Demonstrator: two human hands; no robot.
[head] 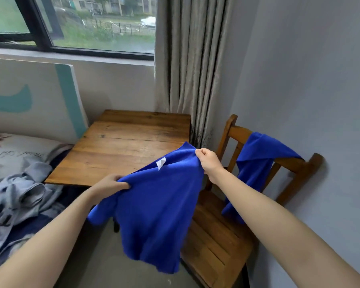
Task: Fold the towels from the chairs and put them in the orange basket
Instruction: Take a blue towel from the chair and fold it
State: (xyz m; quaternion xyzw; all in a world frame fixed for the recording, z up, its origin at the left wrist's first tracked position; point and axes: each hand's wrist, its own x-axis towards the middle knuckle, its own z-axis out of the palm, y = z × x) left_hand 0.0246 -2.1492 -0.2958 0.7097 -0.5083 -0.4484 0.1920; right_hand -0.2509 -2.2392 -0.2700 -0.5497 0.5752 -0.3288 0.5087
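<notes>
A blue towel (156, 213) with a small white tag hangs in the air in front of me, over the near edge of the wooden table (121, 146). My left hand (112, 182) grips its upper left edge. My right hand (208, 161) pinches its upper right corner. A second blue towel (256, 163) is draped over the backrest of the wooden chair (218, 242) on the right, one end trailing down to the seat. No orange basket is in view.
A bed (13, 154) with crumpled grey clothes (19, 200) lies at the left, beside the table. Behind the table are a window, a curtain (195, 69) and the wall. The chair stands against the right wall.
</notes>
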